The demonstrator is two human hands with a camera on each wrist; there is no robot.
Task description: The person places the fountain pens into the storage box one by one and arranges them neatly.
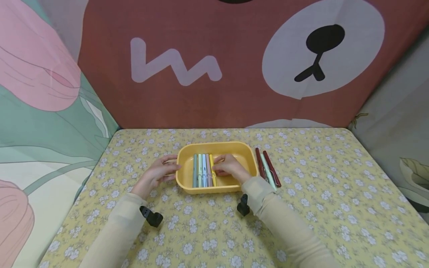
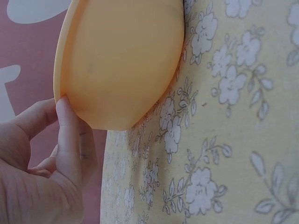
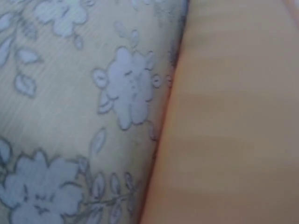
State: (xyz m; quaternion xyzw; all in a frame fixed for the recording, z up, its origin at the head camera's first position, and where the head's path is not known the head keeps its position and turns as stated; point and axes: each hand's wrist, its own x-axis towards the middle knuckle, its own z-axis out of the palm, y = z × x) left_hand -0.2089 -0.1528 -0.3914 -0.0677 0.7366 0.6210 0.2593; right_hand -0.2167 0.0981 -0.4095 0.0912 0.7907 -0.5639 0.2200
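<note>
A yellow plastic tray (image 1: 201, 191) stands on the table, with several pens side by side in its left half: teal (image 1: 195, 171), light green (image 1: 200, 171), light blue (image 1: 204, 171), lilac (image 1: 209, 173) and yellow (image 1: 214, 180). My left hand (image 1: 157, 174) holds the tray's left end; in the left wrist view the thumb and fingers of that hand (image 2: 56, 163) pinch its rim. Reaching over the right wall, my right hand (image 1: 230, 166) has its curled fingertips on the yellow pen at the row's right end. The right wrist view shows only the tray's side (image 3: 233, 116) and tablecloth.
Just right of the tray lie two dark red pens (image 1: 272, 169) with a mint green pen (image 1: 267, 167) between them. A floral yellow cloth (image 1: 321, 223) covers the table. Behind it hangs a printed brown fabric (image 1: 234, 108).
</note>
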